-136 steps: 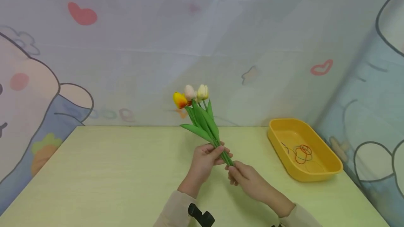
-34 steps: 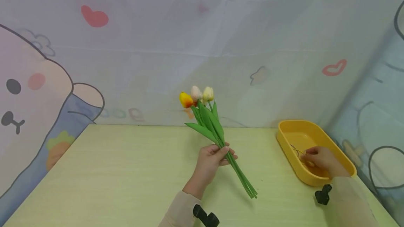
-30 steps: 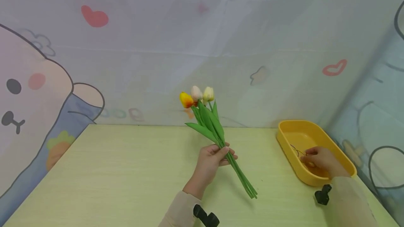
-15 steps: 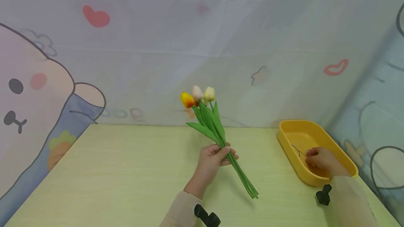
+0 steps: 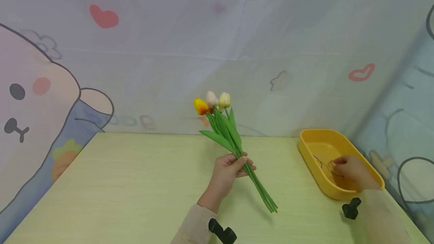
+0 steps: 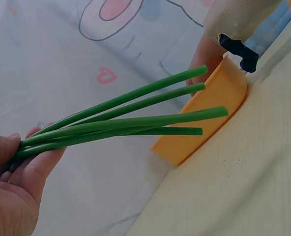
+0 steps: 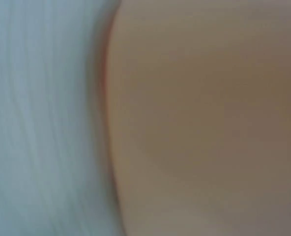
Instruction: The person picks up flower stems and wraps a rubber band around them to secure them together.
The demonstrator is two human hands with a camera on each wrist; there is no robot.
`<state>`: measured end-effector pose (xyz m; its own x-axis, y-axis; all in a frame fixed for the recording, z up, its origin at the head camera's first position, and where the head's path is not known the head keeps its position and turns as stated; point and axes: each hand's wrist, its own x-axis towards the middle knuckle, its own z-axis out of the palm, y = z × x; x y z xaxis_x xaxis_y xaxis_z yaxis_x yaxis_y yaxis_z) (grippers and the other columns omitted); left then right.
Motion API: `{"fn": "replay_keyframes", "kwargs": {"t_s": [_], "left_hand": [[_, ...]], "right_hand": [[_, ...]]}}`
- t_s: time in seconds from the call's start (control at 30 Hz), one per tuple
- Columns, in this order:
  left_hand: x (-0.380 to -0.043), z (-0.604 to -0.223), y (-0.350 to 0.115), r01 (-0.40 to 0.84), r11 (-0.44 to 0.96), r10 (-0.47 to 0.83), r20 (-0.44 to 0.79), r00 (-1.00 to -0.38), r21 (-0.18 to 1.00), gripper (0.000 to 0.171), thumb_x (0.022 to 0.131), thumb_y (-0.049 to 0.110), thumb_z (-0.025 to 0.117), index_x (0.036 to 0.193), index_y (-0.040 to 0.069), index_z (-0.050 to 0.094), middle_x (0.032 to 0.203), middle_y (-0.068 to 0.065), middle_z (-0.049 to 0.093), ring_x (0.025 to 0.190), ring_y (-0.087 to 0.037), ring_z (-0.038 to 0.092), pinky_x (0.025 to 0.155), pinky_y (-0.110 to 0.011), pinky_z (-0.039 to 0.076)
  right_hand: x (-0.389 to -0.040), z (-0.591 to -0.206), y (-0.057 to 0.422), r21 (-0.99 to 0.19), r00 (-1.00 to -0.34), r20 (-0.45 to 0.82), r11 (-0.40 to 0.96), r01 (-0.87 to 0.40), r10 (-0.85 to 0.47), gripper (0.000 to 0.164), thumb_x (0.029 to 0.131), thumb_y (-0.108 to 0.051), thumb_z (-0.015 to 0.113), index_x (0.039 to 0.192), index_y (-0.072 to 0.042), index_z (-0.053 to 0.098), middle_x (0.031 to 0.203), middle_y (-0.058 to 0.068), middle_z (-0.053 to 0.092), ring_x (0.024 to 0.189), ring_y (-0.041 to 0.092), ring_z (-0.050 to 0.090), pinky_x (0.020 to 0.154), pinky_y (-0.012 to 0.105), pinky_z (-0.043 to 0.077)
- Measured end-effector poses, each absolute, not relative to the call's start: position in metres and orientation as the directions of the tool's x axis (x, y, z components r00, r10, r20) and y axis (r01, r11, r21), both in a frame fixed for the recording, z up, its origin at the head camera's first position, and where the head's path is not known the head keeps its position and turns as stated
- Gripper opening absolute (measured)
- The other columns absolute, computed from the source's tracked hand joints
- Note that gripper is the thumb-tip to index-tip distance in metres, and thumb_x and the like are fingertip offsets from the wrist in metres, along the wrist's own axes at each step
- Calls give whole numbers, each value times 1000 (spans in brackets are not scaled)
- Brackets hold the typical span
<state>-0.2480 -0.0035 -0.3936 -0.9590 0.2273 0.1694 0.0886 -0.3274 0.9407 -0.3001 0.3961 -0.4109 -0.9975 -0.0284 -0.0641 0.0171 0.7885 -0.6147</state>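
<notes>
My left hand (image 5: 228, 170) grips a bunch of artificial tulips (image 5: 225, 131) around the green stems, above the table. Yellow-orange, pale pink and cream blooms point up and to the left, while the stem ends slant down to the right. In the left wrist view, the bare stems (image 6: 130, 118) spread out beyond the thumb and fingers. My right hand (image 5: 350, 170) reaches into a yellow tray (image 5: 310, 178), thumb and fingertips together on a thin rubber band (image 5: 332, 172). The right wrist view is blurred and shows no fingers.
Other thin bands (image 5: 318, 160) lie on the tray floor left of the right hand. The tray stands at the right side of the pale table (image 5: 135, 183). A printed cloth backdrop (image 5: 162, 48) rises behind the table's back edge.
My right hand left the stems and went into the tray; in the last half second it shifted slightly right there, with a band loop at its fingertips. The left hand keeps holding the tulips.
</notes>
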Motion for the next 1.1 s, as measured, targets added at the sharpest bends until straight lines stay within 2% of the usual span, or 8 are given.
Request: {"fn": "replay_keyframes", "kwargs": {"t_s": [0.1,0.2,0.5,0.7,0.8,0.93,1.0,1.1], "left_hand": [[-248,-393,-3,89,-328,226,170,-959,940,25,96,3,57,110,-18,59,89,-8,69,87,-23,72,83,-36,58],[-248,-392,-3,91,-331,224,171,-959,939,25,96,3,57,111,-18,58,88,-8,69,87,-24,72,83,-36,58],[-248,-390,-3,95,-334,222,177,-959,938,26,96,3,57,109,-19,59,90,-8,68,88,-24,72,83,-36,58],[-248,-388,-4,110,-339,221,193,-956,934,27,96,3,57,103,-22,59,106,-12,60,85,-19,72,83,-34,58],[-248,-387,-5,113,-341,222,197,-955,933,27,96,4,57,102,-23,59,112,-13,57,84,-17,71,84,-34,58],[-247,-384,-5,108,-351,212,191,-958,930,27,96,4,57,103,-23,59,111,-14,58,84,-17,72,84,-35,58],[-247,-382,-5,108,-358,203,190,-961,928,27,96,3,57,103,-22,59,107,-13,60,84,-18,72,84,-35,58],[-247,-380,-4,108,-368,193,189,-963,924,27,96,3,57,103,-23,59,104,-12,61,83,-17,72,84,-36,58]], "right_hand": [[-300,-405,399,-536,-1000,-14,844,-10,-21,33,92,-8,55,109,20,58,104,32,62,85,32,58,69,32,51],[-300,-398,400,-475,-1000,13,880,-20,-15,32,94,-9,53,110,18,59,109,36,59,94,43,57,74,43,53],[-294,-380,394,-417,-994,104,906,-68,-27,31,98,-9,49,114,16,58,110,36,58,95,47,57,75,52,51],[-285,-361,379,-397,-980,198,911,-111,-33,29,100,-11,48,113,12,60,109,35,59,98,50,55,80,58,48],[-279,-351,369,-394,-956,285,901,-183,-70,25,99,-8,50,109,11,63,105,33,62,94,48,57,75,54,50],[-271,-340,358,-378,-922,370,887,-265,-117,19,97,-5,54,104,8,66,99,28,64,86,42,60,65,39,52],[-266,-334,352,-375,-911,389,881,-290,-134,18,97,-5,55,103,7,67,98,25,65,82,35,61,62,29,51],[-257,-325,343,-372,-899,409,871,-322,-158,17,97,-7,55,103,4,67,95,20,66,76,18,58,57,20,48]]}}
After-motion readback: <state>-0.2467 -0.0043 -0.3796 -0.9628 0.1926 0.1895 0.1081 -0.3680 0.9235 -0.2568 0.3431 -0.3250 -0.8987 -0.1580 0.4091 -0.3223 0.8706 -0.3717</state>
